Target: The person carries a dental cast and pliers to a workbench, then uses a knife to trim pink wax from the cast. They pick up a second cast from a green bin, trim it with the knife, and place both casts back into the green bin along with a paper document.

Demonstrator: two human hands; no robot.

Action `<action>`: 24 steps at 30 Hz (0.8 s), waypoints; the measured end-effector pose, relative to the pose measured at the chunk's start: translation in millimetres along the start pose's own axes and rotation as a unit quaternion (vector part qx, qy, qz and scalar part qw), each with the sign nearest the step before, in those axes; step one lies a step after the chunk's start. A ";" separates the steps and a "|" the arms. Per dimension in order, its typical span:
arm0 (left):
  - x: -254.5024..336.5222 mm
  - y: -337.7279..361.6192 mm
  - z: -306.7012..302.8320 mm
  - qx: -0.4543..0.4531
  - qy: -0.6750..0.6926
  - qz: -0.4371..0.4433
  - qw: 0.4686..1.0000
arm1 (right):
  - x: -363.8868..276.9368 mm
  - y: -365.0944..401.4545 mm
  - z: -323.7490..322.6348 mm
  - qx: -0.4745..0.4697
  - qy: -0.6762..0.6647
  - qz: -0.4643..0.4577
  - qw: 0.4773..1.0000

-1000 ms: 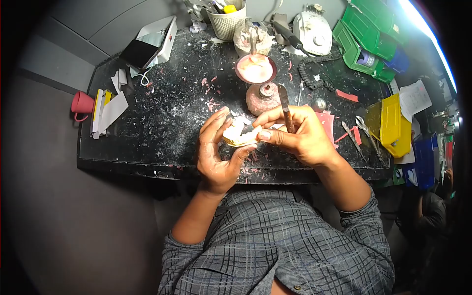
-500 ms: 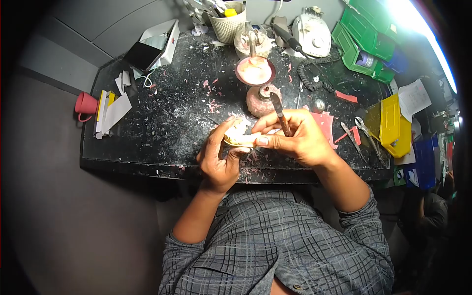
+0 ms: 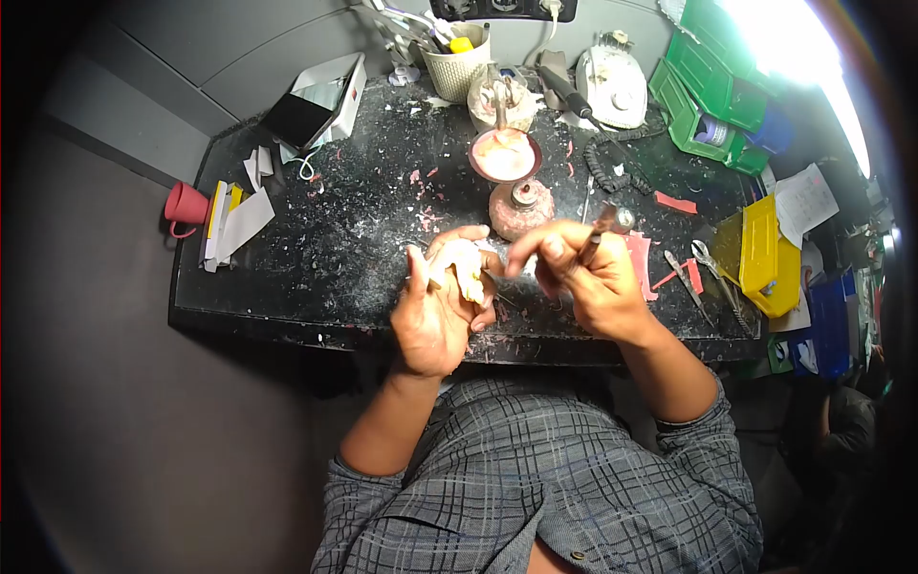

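My left hand holds a cream and yellowish plaster dental cast in its curled fingers, palm turned up, just over the front of the bench. To its right, my right hand grips a wax knife by its brown handle, with the blade pointing up and away. The right fingertips are slightly blurred and apart from the cast. Beyond the hands stands a round spirit burner spattered with pink. Behind it, a pan of pale pink wax sits raised on a stand.
Pink wax sheets, a metal tool and pliers lie on the right. Bins, one yellow, line that side. A red mug and boxes stand left. White and pink scraps litter the black bench.
My right hand has drawn away from the cast to the right, with the knife still in it. The left hand has turned palm-up, tilting the cast. The view has shifted slightly.
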State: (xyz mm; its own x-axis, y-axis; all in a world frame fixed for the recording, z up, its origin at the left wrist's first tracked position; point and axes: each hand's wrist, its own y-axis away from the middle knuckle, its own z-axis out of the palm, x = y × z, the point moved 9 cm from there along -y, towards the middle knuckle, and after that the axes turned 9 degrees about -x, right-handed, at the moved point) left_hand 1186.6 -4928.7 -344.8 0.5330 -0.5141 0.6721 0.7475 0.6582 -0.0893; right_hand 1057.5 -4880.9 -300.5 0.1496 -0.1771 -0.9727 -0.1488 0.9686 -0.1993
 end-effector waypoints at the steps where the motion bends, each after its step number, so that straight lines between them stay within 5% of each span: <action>1: -2.8 0.0 -6.6 0.001 -0.001 0.002 1.000 | -3.7 0.3 -8.3 0.058 0.018 -0.014 0.998; 2: -7.6 -0.8 -12.2 -0.026 -0.027 0.004 0.999 | -20.2 -2.8 -8.8 0.083 0.153 -0.071 0.982; 3: -11.9 0.1 -15.1 -0.053 -0.052 0.005 0.997 | -20.6 -4.4 -9.8 0.082 0.152 -0.071 0.982; 5: -3.7 4.3 -10.9 0.006 -0.250 0.035 0.968 | -32.0 -5.5 7.2 0.009 0.276 -0.129 0.952; 7: 14.4 4.3 16.4 0.015 -0.434 0.151 0.888 | -45.8 -2.7 24.4 -0.025 0.339 -0.184 0.922; 9: 0.2 7.0 7.4 -0.024 -0.434 0.109 0.894 | -41.3 -2.1 34.1 -0.035 0.323 -0.163 0.932; 14: 6.1 6.4 27.3 -0.067 -0.515 0.188 0.834 | -35.3 1.9 38.1 -0.021 0.377 -0.214 0.901; 18: -5.8 8.0 16.7 -0.040 -0.519 0.147 0.841 | -29.1 3.5 39.1 -0.014 0.396 -0.190 0.898; 24: 0.0 10.5 24.9 -0.060 -0.527 0.213 0.821 | -26.3 4.2 46.8 -0.040 0.415 -0.160 0.895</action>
State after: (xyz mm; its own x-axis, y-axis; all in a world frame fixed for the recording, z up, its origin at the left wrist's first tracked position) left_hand 1184.6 -4908.2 -327.4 0.1637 0.5513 0.8181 0.6499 0.5636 -0.5099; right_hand 1098.6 -4864.0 -270.3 -0.5754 -0.5439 -0.6107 -0.3027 0.8354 -0.4588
